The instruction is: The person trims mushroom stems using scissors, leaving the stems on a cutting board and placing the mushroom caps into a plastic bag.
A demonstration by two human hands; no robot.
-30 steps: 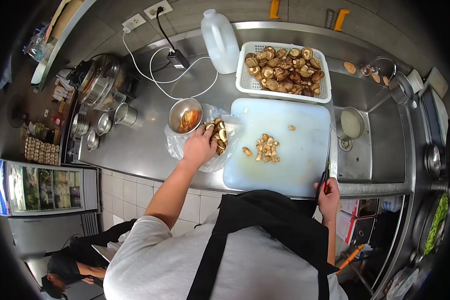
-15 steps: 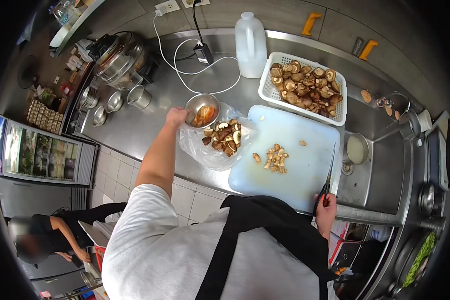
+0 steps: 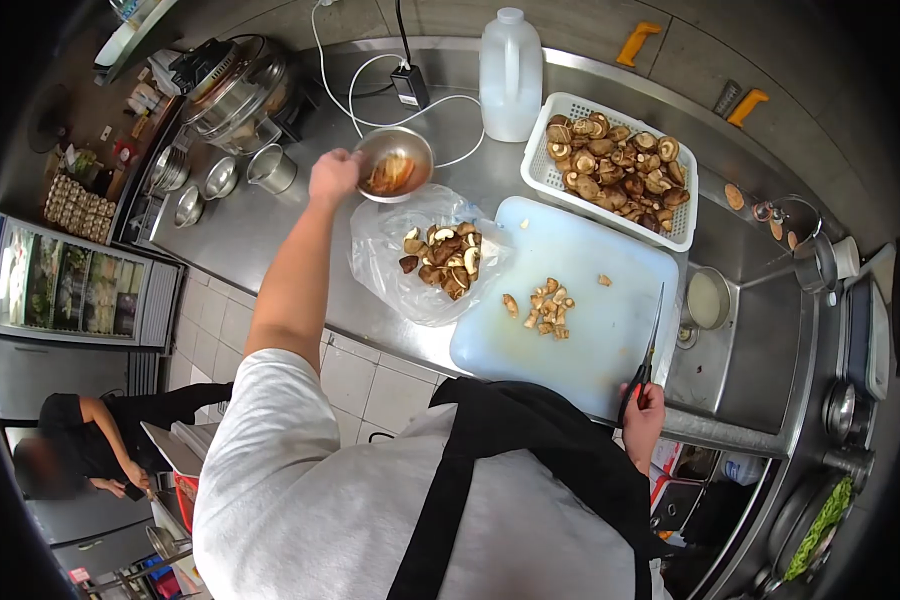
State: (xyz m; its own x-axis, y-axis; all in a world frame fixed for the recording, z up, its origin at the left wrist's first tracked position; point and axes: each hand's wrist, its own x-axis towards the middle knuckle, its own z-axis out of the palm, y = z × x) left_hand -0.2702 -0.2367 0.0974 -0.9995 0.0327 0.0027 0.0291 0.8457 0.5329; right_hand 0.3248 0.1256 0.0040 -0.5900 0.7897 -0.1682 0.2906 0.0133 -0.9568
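Observation:
My left hand (image 3: 335, 178) is closed on the rim of a metal bowl (image 3: 416, 150), which holds some orange-brown food (image 3: 391, 174). Just below the bowl lies a clear plastic bag (image 3: 372, 268) spread out, with cut mushrooms (image 3: 448, 262) heaped on it. A pale blue cutting board (image 3: 600, 360) overlaps the bag's right side and carries a small pile of mushroom stems (image 3: 546, 308). At the board's lower right corner, my right hand (image 3: 644, 418) grips black-handled scissors (image 3: 652, 348), blades pointing away from me.
A white basket (image 3: 536, 172) of whole mushrooms stands behind the board. Left of it are a plastic jug (image 3: 511, 80) and a white cable with a black adapter (image 3: 409, 87). The sink (image 3: 750, 370) lies to the right. Another person (image 3: 110, 440) works at lower left.
My left hand has lifted or shifted the bowl away from the mushrooms, farther back over the counter. The scissors remain in my right hand. The whole view has tilted slightly.

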